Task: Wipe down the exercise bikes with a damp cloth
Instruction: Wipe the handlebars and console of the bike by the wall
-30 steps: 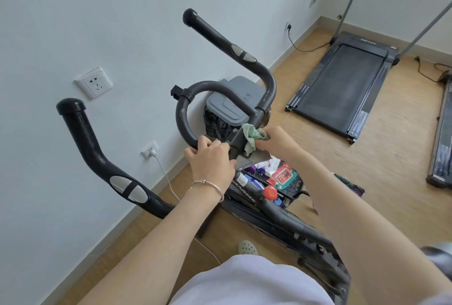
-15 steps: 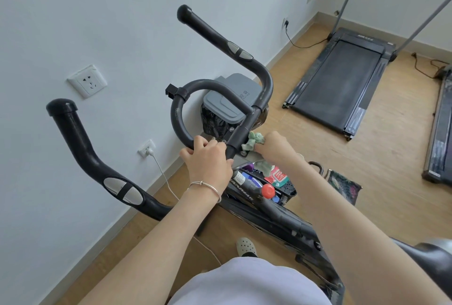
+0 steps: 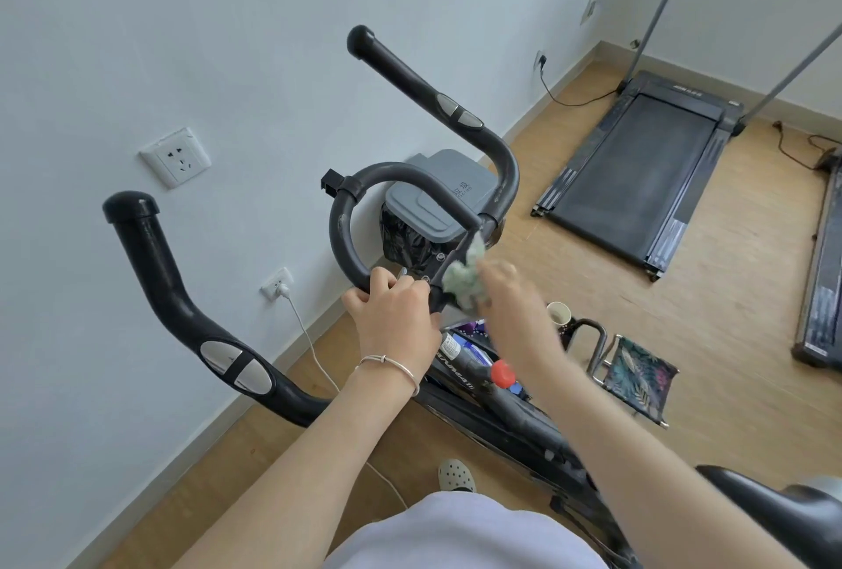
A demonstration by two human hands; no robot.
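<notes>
We cannot make out the right hand (image 3: 503, 295) well. Motion smears it and its fingers are a blur, yet the crumpled pale green cloth (image 3: 464, 283) sits bunched at their tips, and we read it as held there. The black tubular exercise bike (image 3: 515, 418) is cut off at the lower right edge with its saddle only partly in view, and our own white-clad lap hides the frame below.

The cloth lies against the bike's slanted centre bar, just to the right of the left hand (image 3: 392, 311) (a thin silver bracelet (image 3: 401, 367) circles that wrist). The left hand is clenched around the bottom of the black looped inner handlebar (image 3: 339, 226), with the centre bar between it and the cloth. Behind the loop a grey lidded bin (image 3: 437, 199) stands by the wall, its lower part hidden by the handlebar and hands.
</notes>
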